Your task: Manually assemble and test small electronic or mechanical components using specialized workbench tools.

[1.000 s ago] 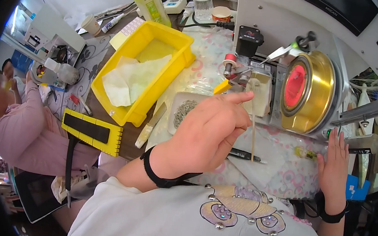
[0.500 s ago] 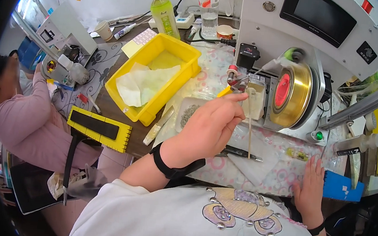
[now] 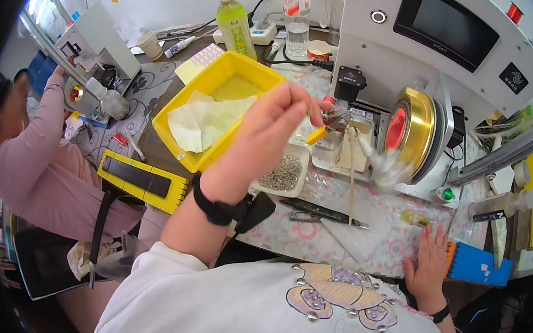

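My left hand (image 3: 269,131), with a black band at the wrist, is raised beside the machine's small clamp head (image 3: 335,116). Its thumb and fingers are pinched together, and anything between them is too small to make out. Below that hand sits a white tray (image 3: 282,169) of small shiny metal pieces. A gold spool (image 3: 420,136) with a red centre is mounted on the white machine (image 3: 372,38); a blurred pale arm (image 3: 386,169) passes in front of it. At the table's front edge my right hand (image 3: 429,265) lies flat with fingers spread.
Left stands a yellow bin (image 3: 166,120) holding white sheets (image 3: 209,121). Dark tweezers (image 3: 323,212) and a thin stick (image 3: 350,188) lie before the machine. A blue block (image 3: 480,264) sits beside my right hand. A co-worker in a pink top (image 3: 45,172) sits at far left.
My left hand has drawn back left and up from the clamp head, uncovering the tray of metal pieces. The blurred machine arm has swung down. My right hand has shifted slightly left.
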The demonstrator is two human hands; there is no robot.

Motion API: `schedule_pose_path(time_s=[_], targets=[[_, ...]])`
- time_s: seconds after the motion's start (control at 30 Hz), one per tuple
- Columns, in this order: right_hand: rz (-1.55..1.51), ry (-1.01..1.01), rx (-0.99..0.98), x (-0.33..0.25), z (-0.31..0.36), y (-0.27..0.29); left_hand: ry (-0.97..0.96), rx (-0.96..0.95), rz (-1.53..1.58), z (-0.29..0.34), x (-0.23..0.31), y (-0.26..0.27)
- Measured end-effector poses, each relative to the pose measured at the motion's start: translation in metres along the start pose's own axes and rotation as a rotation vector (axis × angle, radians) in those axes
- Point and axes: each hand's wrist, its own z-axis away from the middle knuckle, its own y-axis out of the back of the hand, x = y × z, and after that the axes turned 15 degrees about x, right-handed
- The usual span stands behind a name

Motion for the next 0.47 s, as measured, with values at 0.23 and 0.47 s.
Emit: schedule_pose_path(time_s=[0.23, 0.47], targets=[[-0.035, 0.004, 0.031, 0.0, -0.002, 0.0, 0.391, 0.147, 0.254, -0.03, -0.038, 0.008], [-0.041, 0.009, 0.035, 0.004, 0.0, -0.004, 0.529, 0.202, 0.363, -0.013, -0.044, -0.001]])
